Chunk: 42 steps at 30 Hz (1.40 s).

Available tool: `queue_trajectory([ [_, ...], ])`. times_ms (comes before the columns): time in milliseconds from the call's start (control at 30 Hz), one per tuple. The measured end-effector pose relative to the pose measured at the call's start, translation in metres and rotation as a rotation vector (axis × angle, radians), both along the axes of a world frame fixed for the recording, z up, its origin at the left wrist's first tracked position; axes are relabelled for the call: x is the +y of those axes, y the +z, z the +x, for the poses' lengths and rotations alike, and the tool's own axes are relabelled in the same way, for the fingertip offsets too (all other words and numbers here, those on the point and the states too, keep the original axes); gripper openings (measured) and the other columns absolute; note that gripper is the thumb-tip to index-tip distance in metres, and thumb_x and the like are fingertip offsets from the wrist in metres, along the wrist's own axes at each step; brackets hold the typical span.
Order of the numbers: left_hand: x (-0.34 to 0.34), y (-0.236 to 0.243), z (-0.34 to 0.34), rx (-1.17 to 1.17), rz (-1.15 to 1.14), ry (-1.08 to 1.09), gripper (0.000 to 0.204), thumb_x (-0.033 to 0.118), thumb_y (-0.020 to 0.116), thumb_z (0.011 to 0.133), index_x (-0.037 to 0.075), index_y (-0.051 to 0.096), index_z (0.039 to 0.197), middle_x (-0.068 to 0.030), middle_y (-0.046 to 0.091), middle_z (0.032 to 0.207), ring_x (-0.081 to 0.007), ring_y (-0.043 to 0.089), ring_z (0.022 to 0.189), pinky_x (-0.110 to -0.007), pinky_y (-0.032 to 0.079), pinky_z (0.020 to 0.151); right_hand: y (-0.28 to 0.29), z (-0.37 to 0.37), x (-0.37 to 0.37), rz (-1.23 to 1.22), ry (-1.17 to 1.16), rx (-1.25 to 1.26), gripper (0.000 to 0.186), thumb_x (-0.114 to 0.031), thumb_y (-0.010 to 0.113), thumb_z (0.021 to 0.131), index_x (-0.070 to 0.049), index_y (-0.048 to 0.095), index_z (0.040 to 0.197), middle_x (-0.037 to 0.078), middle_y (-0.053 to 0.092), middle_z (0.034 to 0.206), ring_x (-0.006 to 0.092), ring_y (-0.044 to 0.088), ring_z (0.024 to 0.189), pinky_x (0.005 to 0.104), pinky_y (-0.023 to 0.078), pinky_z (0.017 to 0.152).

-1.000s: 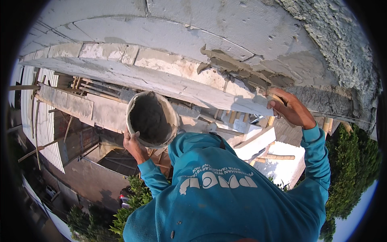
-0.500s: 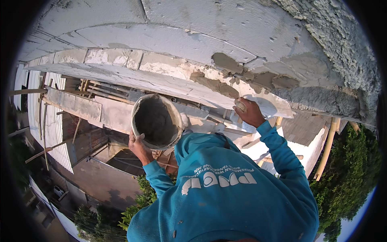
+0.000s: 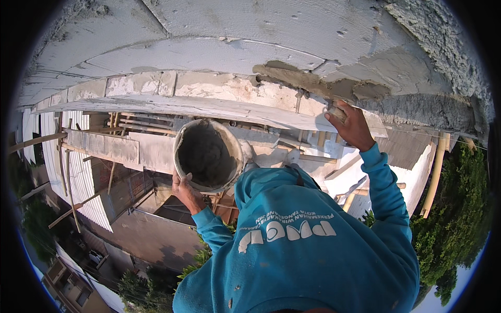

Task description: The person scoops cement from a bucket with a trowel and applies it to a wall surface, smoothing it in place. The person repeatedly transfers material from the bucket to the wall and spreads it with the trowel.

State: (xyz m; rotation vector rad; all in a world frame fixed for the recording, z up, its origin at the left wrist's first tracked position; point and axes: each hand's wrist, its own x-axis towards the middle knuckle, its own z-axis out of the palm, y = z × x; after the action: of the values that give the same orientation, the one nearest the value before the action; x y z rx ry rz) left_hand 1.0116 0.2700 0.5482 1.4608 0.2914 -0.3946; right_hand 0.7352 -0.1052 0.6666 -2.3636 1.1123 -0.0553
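My left hand [image 3: 188, 194] is closed on the rim of a round, mortar-stained bucket [image 3: 238, 154], its thumb over the edge. Grey wet mortar [image 3: 204, 156] lies inside the bucket, which I hold tilted in front of me. At the right, my right hand [image 3: 357, 128] is wrapped around a trowel by its pale, mortar-caked handle [image 3: 337, 113]; its blade is hard to make out. The trowel is just below the edge of a pale block ledge [image 3: 219, 87]. A band of fresh mortar [image 3: 297, 78] runs along the corner where ledge meets wall.
The pale block wall [image 3: 245, 21] spans the top, with a rough grey mortar strip [image 3: 443, 49] at upper right. Below are scaffold boards [image 3: 156, 151], a bamboo pole [image 3: 436, 177], corrugated sheeting [image 3: 88, 172] and trees [image 3: 454, 214]. The ground lies far below.
My right hand has moved right and slightly up. Mortar patches on the ledge are gone, and the corner mortar is now a longer, smoother band. The bucket has shifted slightly right in view.
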Motion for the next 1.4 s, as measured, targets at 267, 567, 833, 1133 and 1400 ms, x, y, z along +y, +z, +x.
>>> queue_trajectory([
  [267, -0.004, 0.001, -0.001, -0.029, -0.009, -0.042, 0.066, -0.011, 0.047, 0.066, -0.007, 0.06, 0.13, -0.0122, 0.069, 0.115, -0.0199, 0.065, 0.101, -0.027, 0.049, 0.09, 0.085, 0.017, -0.018, 0.103, -0.013, 0.114, 0.045, -0.044, 0.067, 0.089, -0.003, 0.069, 0.106, 0.017, 0.069, 0.094, 0.0353, 0.064, 0.088, 0.0451, 0.047, 0.086],
  [567, 0.002, -0.017, -0.003, -0.035, 0.004, -0.067, 0.065, -0.01, 0.05, 0.064, -0.008, 0.062, 0.128, -0.0118, 0.069, 0.114, -0.0208, 0.065, 0.099, -0.028, 0.049, 0.09, 0.171, 0.02, -0.016, -0.273, 0.205, 0.243, 0.047, -0.046, 0.066, 0.092, 0.0, 0.069, 0.104, 0.019, 0.068, 0.09, 0.0341, 0.063, 0.081, 0.0466, 0.049, 0.076],
  [833, -0.009, -0.01, -0.012, -0.097, 0.054, -0.083, 0.065, -0.008, 0.048, 0.065, -0.007, 0.063, 0.128, -0.0117, 0.069, 0.113, -0.0202, 0.064, 0.099, -0.029, 0.049, 0.088, 0.109, -0.017, 0.04, -0.063, 0.213, 0.16, 0.04, -0.029, 0.07, 0.091, 0.002, 0.064, 0.115, 0.026, 0.068, 0.094, 0.0431, 0.065, 0.083, 0.0471, 0.05, 0.078],
  [1133, -0.012, -0.005, -0.009, 0.002, 0.037, -0.098, 0.066, -0.009, 0.048, 0.063, -0.008, 0.062, 0.128, -0.0127, 0.069, 0.114, -0.0217, 0.065, 0.102, -0.028, 0.049, 0.092, 0.045, -0.112, 0.078, 0.148, -0.143, 0.037, 0.04, -0.024, 0.076, 0.083, -0.002, 0.062, 0.114, 0.019, 0.07, 0.099, 0.0391, 0.068, 0.091, 0.0426, 0.054, 0.079],
  [1400, -0.036, 0.021, -0.02, -0.052, 0.028, -0.118, 0.066, -0.01, 0.049, 0.064, -0.008, 0.062, 0.128, -0.0138, 0.068, 0.116, -0.0229, 0.066, 0.102, -0.029, 0.049, 0.093, 0.074, -0.126, 0.036, -0.006, 0.062, 0.098, 0.04, -0.021, 0.079, 0.074, -0.008, 0.066, 0.11, 0.017, 0.07, 0.102, 0.0384, 0.066, 0.093, 0.044, 0.053, 0.08],
])
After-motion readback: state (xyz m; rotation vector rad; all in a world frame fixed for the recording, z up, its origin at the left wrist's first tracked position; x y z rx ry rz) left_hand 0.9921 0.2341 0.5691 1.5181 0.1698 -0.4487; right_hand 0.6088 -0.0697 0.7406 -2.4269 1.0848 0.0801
